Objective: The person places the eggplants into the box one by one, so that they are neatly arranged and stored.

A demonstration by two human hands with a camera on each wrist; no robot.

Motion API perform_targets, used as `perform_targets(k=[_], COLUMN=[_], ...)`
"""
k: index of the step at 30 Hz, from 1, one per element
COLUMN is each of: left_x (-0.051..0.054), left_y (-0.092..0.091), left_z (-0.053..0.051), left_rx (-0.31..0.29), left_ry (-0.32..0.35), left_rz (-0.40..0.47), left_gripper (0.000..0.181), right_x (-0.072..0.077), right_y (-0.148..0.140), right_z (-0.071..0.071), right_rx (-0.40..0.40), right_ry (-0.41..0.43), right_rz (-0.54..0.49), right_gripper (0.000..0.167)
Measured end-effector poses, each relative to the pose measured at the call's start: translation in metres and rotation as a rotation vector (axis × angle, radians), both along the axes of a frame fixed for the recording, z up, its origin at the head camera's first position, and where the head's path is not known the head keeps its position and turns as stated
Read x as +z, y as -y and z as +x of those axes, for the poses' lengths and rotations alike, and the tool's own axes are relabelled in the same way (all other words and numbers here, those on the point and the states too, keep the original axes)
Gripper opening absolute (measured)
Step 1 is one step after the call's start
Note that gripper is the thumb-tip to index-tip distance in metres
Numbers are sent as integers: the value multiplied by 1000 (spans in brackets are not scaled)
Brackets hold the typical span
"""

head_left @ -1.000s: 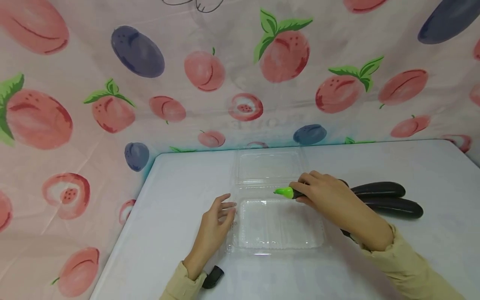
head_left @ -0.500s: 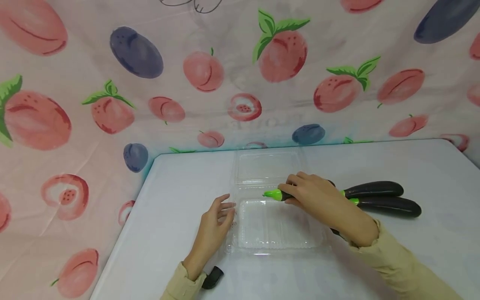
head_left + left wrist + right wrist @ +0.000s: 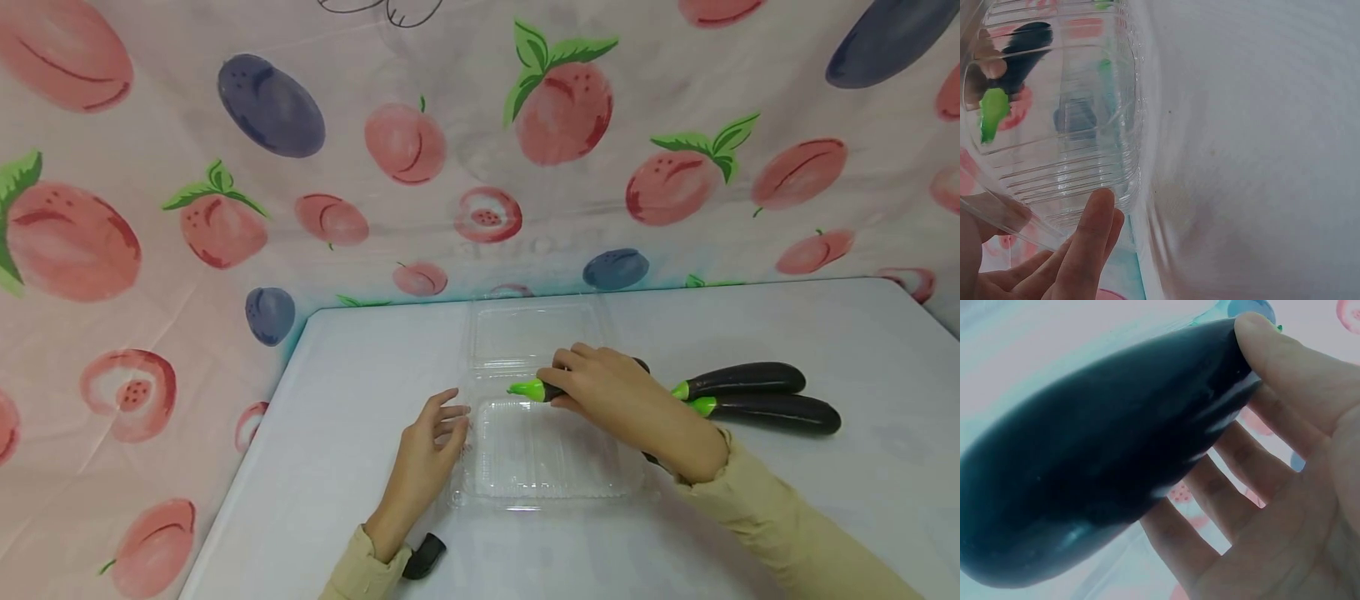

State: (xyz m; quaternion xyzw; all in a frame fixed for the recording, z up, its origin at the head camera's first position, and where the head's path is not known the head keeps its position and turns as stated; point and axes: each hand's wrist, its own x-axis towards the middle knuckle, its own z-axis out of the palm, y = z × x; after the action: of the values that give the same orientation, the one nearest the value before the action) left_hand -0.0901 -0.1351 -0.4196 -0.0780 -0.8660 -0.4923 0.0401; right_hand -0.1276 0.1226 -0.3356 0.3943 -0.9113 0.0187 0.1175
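Note:
My right hand grips a dark eggplant with a green stem above the clear plastic container, the stem pointing left. In the right wrist view the eggplant lies between the thumb and fingers of my right hand. My left hand is at the container's left edge with relaxed fingers. The left wrist view shows my left hand against the ribbed wall of the container; the held eggplant shows through the plastic.
Two more eggplants, one behind and one in front, lie on the white table to the right. The container's raised lid is toward the back. A fruit-print cloth hangs behind. A black object is by the left cuff.
My right hand has moved left with the eggplant, farther over the container, uncovering the stems of the two eggplants on the table. My left hand has stayed in place.

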Motion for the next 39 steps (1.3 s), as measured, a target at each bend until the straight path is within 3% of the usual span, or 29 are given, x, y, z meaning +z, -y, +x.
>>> perform_targets(k=[8,20,39], left_x=[1,3,2], left_y=[0,1,0], left_z=[0,2,1], left_rx=[-2,2,7], left_ry=[0,13,29], left_rz=[0,1,-1], left_gripper=[44,45,44], right_x=[-4,-8,-16], right_y=[8,19,33], right_z=[-3,-7,-14], right_rx=[29,10,16], right_ry=[-31,65,58], right_rz=[20,49,81], right_gripper=[29,26,22])
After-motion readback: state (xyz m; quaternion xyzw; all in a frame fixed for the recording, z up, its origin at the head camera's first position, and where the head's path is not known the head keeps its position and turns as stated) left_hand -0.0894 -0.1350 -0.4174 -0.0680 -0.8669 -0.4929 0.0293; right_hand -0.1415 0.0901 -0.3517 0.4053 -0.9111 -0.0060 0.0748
